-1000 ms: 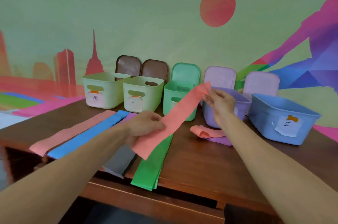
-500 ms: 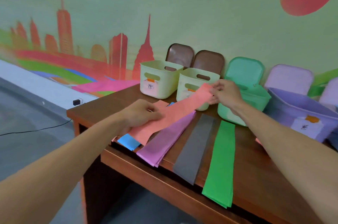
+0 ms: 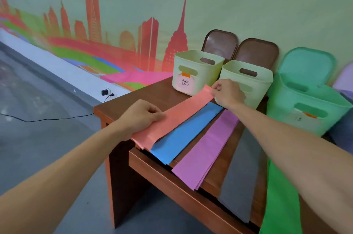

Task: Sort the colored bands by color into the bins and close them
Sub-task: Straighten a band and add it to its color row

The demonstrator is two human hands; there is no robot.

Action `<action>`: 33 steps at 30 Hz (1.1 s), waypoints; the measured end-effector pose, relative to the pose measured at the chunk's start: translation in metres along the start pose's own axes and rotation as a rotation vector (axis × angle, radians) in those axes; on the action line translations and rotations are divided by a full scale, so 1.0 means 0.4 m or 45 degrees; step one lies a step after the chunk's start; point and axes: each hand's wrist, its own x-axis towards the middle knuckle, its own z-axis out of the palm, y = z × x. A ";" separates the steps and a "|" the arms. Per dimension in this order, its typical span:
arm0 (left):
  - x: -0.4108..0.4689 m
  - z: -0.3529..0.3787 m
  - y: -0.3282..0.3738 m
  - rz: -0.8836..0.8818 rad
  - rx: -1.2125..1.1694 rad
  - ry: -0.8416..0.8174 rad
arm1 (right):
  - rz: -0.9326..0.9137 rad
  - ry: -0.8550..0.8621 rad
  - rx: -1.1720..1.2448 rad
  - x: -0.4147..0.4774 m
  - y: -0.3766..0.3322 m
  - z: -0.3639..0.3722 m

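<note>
A salmon-pink band point(image 3: 177, 117) lies stretched along the left end of the wooden table point(image 3: 122, 108). My left hand point(image 3: 140, 117) grips its near end and my right hand point(image 3: 227, 94) pinches its far end in front of two cream bins point(image 3: 194, 71). Beside it lie a blue band point(image 3: 183, 136), a purple band point(image 3: 208, 149), a grey band point(image 3: 238, 186) and a green band point(image 3: 280, 201), all hanging over the front edge. A mint-green bin point(image 3: 305, 103) stands open to the right.
Two brown lids point(image 3: 221, 42) and a mint lid point(image 3: 307, 65) lean against the painted wall behind the bins. A lilac bin's edge point(image 3: 343, 80) shows at the far right. A black cable point(image 3: 47, 118) runs across the grey floor to a wall plug.
Both hands have carried the salmon band leftward and lowered it onto the table's left end beside the blue band. The view has swung left, away from the lilac and blue bins.
</note>
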 end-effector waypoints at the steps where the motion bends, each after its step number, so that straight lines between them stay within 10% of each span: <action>1: 0.005 0.000 -0.006 0.001 0.007 0.033 | -0.001 -0.015 -0.021 0.006 -0.001 0.018; 25: 0.044 0.029 -0.024 0.013 0.729 0.229 | -0.143 -0.177 -0.632 0.019 -0.025 0.145; 33: 0.025 0.038 0.011 0.283 0.932 0.268 | -0.333 -0.193 -0.386 -0.016 -0.018 0.041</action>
